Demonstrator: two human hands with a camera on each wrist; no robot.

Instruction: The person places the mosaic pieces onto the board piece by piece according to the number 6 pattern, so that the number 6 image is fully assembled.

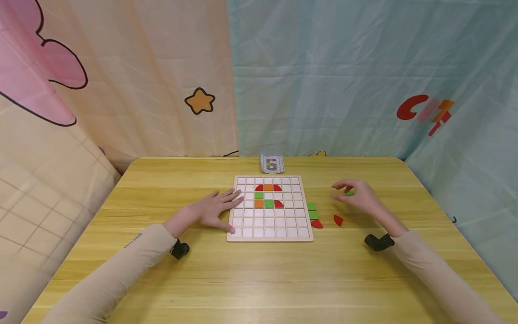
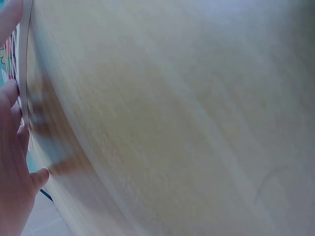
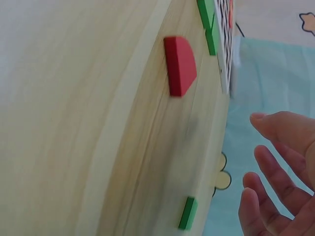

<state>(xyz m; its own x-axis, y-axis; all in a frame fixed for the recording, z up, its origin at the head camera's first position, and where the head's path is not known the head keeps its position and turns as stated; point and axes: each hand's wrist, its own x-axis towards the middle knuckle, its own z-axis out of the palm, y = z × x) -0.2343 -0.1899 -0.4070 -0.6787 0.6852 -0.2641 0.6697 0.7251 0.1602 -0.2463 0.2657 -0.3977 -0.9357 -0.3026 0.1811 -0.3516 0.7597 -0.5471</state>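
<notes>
Head view: left hand (image 1: 214, 210) spread wide, fingers over left edge of pale wood-framed white grid board (image 1: 283, 232), hiding cells beneath. Right hand (image 1: 361, 196), right of board, half-covers flat green piece (image 1: 350, 192). Far paper card (image 1: 272, 164): print too small to read.

Left wrist: hand cut off; board mere sliver.

Right wrist: hand cut off, fingers parted, holding nothing; red rounded-edge piece (image 3: 186, 66) lies nearer.

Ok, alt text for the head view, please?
The right hand hovers over a green piece on the table, while the left hand rests on the left edge of a gridded board. It bears red quarter-circles, orange squares and green squares; other loose pieces lie to its right, a pattern card beyond it.
</notes>
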